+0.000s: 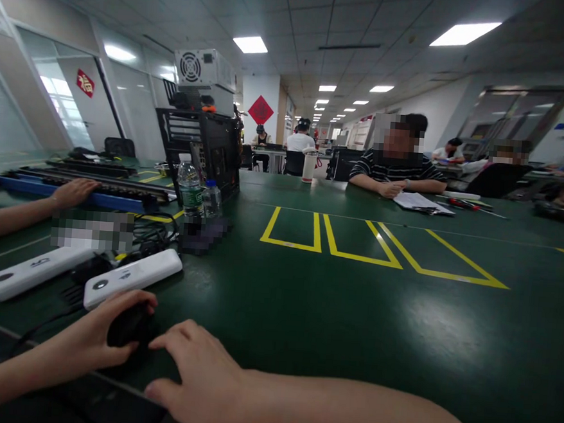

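My left hand is wrapped around a black rounded object, thumb on the near side and fingers over the far side. Its exact kind is too dark to make out. Just to the right, my right hand hovers low over the table edge, thumb and fingers apart, with nothing visible in it. The right fingertips come close to the black object; whether they touch it I cannot tell. Beyond my left hand lies a white oblong device with a round dark button, and a second white device sits further left.
Black cables tangle behind the white devices. Two plastic bottles, one larger bottle, stand by an open computer case. Yellow tape outlines mark the green table. A co-worker's hand rests at left; a person sits opposite with papers.
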Available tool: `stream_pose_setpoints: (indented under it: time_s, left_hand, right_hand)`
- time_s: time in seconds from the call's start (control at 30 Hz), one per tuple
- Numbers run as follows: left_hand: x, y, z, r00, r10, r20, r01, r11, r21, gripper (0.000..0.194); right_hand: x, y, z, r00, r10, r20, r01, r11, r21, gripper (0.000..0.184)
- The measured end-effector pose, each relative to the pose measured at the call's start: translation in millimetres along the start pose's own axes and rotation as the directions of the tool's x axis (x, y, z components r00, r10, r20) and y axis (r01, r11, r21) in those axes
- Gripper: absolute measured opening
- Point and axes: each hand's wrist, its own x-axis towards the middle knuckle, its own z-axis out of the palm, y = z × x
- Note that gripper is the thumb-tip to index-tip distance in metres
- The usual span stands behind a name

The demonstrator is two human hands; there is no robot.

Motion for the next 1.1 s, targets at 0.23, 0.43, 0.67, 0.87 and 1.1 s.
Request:
stream_pose_setpoints:
  time_s: [0.23,0.43,0.67,0.87,1.1]
  left_hand:
    - [-9.6,-32.2,-41.2,0.994,-0.090,0.064,0.078,0.983,0.168,0.050]
    - [29.4,24.5,1.7,0.998,0.055,0.024,-0.057,0.995,0.085,0.037]
    - [199.8,157.4,127.3,0.924,0.354,-0.143,-0.371,0.921,-0.117,0.058]
    - [245.0,208.4,161.5,0.799,0.575,-0.173,-0.587,0.809,-0.021,0.052]
    - [207.2,198.1,143.8,0.700,0.704,-0.117,-0.705,0.708,0.040,0.063]
  right_hand:
    - [-54.2,25.7,-64.5,0.992,0.122,-0.016,-0.123,0.991,-0.060,0.021]
    - [-89.0,74.0,-121.1,0.927,0.321,-0.193,-0.332,0.943,-0.026,0.016]
    - [-72.4,136.2,-165.6,0.773,0.413,-0.481,-0.360,0.910,0.204,0.027]
    - [-78.9,160.3,-185.0,0.652,0.564,-0.506,-0.242,0.788,0.566,0.023]
    - [-97.2,137.8,-164.9,0.751,0.356,-0.556,-0.154,0.913,0.378,0.029]
